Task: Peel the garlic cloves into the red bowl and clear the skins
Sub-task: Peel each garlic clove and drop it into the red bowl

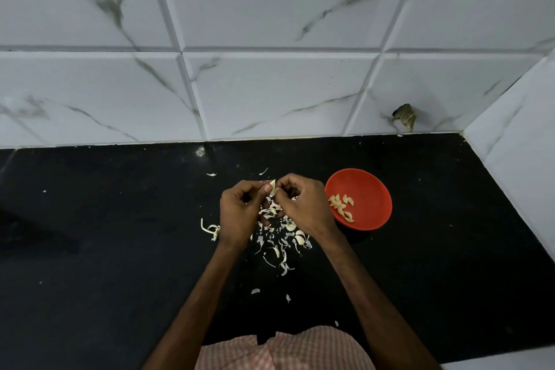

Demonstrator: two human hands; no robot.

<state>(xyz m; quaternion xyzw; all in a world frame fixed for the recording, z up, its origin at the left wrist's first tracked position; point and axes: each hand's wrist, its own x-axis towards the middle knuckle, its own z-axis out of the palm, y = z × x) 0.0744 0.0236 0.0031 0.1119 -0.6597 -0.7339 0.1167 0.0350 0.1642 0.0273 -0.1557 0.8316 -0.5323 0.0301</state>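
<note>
Midway along the tabletop (120,219), left hand (240,210) and right hand (303,207) pinch one garlic clove (272,184), fingers curled on it; a slip could drop it among the skins (282,240), missing the red bowl (372,198).

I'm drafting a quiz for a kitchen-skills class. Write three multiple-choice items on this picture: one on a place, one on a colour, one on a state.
1. The red bowl stands: A. on the person's right B. on the person's left C. against the wall
2. The counter is: A. white B. black C. red
3. The left hand and right hand: A. lie flat B. pinch one garlic clove C. lift the bowl

Answers: 1 A, it sits beyond the right hand; 2 B, the slab is black; 3 B, both hands close on the clove.
</note>
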